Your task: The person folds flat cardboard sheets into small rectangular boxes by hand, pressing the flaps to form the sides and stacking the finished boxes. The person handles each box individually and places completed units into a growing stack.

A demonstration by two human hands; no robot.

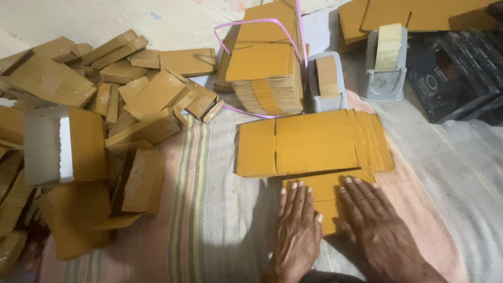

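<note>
Two hands down flat, yours, both palm-down on the small flat cardboard blank [327, 195] at near centre. Your left hand [297, 230] covers the blank's left edge and spills onto the cloth; fingers straight, close together, spread flat, gripping nothing. Your right hand [378, 226] presses the blank's right part, fingers likewise extended and flat, holding nothing. The blank lies on the striped blanket [194, 209], its far edge tucked just under or against the larger unfolded cardboard sheet [314, 142]; can't tell which.

That larger sheet lies flat just beyond your fingertips, creases showing, flaps out to the right.

Far centre: tall stack of flat blanks [267, 78], bound with a pink plastic strap [251, 23]. Just right of the stack, a grey tape dispenser [327, 84] with brown tape. Further right, a second grey tape dispenser [386, 63] with a pale roll. Far right: black crate-like object [450, 78], partly cut off. More flat cardboard [414, 13] at the far right edge.

Left side: a loose pile of folded brown boxes [131, 99], tumbled at all angles, running from far left to near left. One open box with white inside [44, 144] sits at the left of the pile. Grey cloth [461, 167] covers the right side.
</note>
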